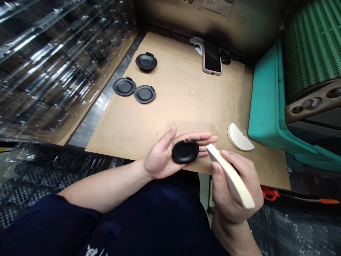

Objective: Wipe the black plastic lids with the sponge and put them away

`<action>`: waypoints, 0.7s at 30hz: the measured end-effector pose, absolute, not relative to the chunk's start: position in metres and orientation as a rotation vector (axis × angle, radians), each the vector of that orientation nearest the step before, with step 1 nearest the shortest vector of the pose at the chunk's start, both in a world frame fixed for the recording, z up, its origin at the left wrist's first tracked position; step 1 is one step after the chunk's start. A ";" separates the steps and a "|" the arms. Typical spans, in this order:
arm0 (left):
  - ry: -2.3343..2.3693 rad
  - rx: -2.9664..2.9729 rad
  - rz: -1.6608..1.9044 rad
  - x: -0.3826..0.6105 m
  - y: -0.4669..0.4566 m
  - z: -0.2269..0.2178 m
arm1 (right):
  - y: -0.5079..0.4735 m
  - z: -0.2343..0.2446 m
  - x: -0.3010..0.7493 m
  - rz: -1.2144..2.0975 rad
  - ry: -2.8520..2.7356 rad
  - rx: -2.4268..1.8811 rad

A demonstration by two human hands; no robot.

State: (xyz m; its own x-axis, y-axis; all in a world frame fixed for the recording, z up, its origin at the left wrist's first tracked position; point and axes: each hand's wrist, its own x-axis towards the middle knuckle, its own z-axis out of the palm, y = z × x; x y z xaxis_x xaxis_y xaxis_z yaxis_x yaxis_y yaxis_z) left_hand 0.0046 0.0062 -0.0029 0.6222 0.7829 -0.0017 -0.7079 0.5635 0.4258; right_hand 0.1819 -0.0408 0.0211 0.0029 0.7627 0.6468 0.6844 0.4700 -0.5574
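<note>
My left hand [165, 156] lies palm up over the near edge of the cardboard-covered table [186, 103], fingers stretched out, with a black oval plastic cap [185, 151] resting in the palm. My right hand [234, 192] is closed around a cream-coloured curved block [230, 176], whose tip sits just right of the cap, close to my left fingertips. Three more black caps [146, 62] [124, 86] [144, 94] lie on the table's far left.
A second cream half-round piece [239, 137] lies on the table at right, beside a teal machine [269, 106]. A phone [211, 58] lies face up at the back. Stacked clear plastic trays [53, 64] fill the left side. An orange-handled tool [271, 193] lies lower right.
</note>
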 end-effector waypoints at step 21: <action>0.233 0.382 0.928 0.007 0.006 -0.007 | -0.042 0.024 0.183 0.237 -2.075 -1.238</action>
State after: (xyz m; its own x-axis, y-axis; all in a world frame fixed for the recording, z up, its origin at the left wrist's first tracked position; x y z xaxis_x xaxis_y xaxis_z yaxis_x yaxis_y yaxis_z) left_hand 0.0071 0.0061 -0.0070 0.5813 0.8131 -0.0321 -0.7316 0.5395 0.4168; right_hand 0.1835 -0.0422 0.0239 -0.2993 0.8291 0.4723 0.7012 0.5268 -0.4804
